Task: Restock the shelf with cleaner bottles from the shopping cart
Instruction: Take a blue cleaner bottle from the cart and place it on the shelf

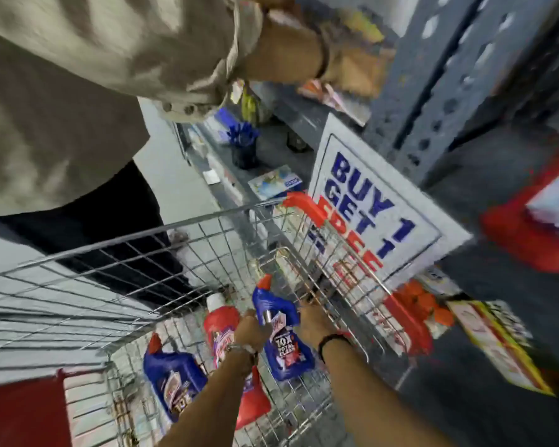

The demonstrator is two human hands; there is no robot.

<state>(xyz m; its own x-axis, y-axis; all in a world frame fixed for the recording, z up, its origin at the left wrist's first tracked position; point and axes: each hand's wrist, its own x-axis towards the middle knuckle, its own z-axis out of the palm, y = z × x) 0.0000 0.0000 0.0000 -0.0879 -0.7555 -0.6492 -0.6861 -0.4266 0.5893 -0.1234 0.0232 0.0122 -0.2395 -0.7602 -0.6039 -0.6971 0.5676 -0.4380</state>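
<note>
Both my hands reach down into the wire shopping cart [162,227]. My left hand [250,329] and my right hand [313,321] close from either side on a blue cleaner bottle [288,343] with a red cap, held upright. A red cleaner bottle [221,321] with a white cap stands just left of it, partly behind my left wrist. Another blue cleaner bottle [173,379] lies in the cart's near left corner. The grey metal shelf [459,101] rises to the right of the cart.
Another person in a beige shirt [94,75] stands at the cart's far left side, an arm reaching toward the shelf. A "BUY 1 GET 1 FREE" sign [368,204] leans against the shelf post. Red packages [530,227] and orange items [423,301] sit on lower shelves.
</note>
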